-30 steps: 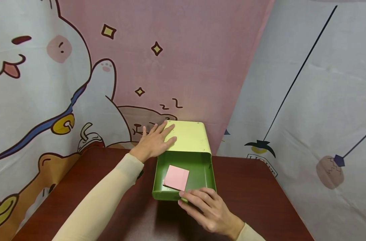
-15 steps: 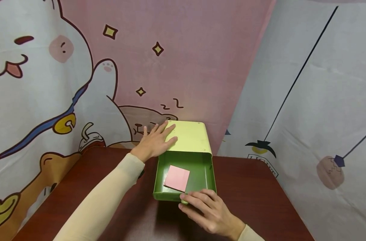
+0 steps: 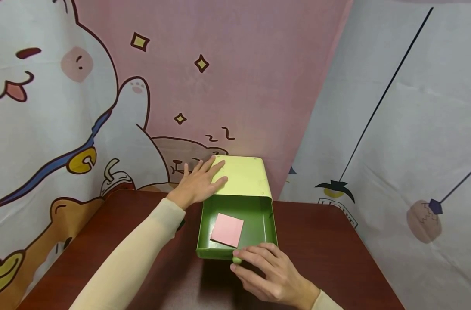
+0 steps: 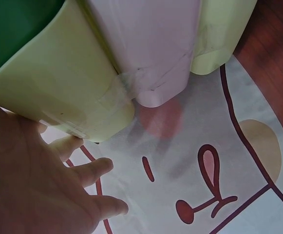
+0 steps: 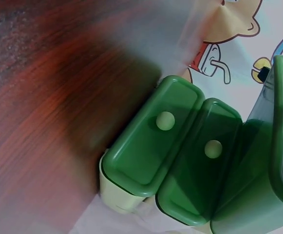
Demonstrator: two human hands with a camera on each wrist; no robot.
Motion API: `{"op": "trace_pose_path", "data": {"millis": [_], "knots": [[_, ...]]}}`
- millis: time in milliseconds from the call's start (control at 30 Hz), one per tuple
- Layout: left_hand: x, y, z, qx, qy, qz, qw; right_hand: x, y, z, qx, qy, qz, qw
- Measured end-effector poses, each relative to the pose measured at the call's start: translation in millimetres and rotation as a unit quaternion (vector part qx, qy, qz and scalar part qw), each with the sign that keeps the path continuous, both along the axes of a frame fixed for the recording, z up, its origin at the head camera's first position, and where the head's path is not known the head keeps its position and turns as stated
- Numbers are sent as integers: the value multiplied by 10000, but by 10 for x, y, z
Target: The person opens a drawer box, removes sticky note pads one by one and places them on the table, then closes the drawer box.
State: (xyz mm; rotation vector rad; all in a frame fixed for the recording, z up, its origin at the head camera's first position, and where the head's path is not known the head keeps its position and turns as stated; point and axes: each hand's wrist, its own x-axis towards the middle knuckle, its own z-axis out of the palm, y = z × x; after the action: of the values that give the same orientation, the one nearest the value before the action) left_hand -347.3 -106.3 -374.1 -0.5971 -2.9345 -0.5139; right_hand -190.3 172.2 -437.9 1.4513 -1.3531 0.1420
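Note:
A yellow drawer cabinet [image 3: 243, 174] stands against the printed cloth, its green top drawer [image 3: 256, 224] pulled out. Inside the drawer, toward the front left, lies a pink square pad [image 3: 227, 230] like sticky notes. My left hand [image 3: 198, 183] rests with spread fingers on the cabinet's top left edge; the left wrist view shows its fingers [image 4: 95, 170] beside the yellow side. At the drawer front, my right hand [image 3: 272, 273] pinches the light green round knob [image 3: 237, 260] between thumb and fingertips. The right hand is out of the right wrist view.
Below the open drawer, two closed green drawers [image 5: 153, 141] with round knobs [image 5: 213, 149] show in the right wrist view. A pink section [image 4: 151, 44] sits between yellow ones. The dark red-brown tabletop [image 3: 317, 254] surrounds the cabinet. Printed cloth [image 3: 258, 77] hangs close behind.
The right thumb and fingertips have shifted slightly toward me, and more of the knob shows between them. The left hand, drawer and pink pad look the same.

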Motion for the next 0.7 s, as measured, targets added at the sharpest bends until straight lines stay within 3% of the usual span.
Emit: {"op": "trace_pose_path", "data": {"millis": [267,700], "knots": [[-16,0,12,66,22,-54,10000,9,-27,112,7,-62,170,9998],[-16,-6,-1,18,3,-16,10000,12,-14,70,76,-555,103,9984]]}}
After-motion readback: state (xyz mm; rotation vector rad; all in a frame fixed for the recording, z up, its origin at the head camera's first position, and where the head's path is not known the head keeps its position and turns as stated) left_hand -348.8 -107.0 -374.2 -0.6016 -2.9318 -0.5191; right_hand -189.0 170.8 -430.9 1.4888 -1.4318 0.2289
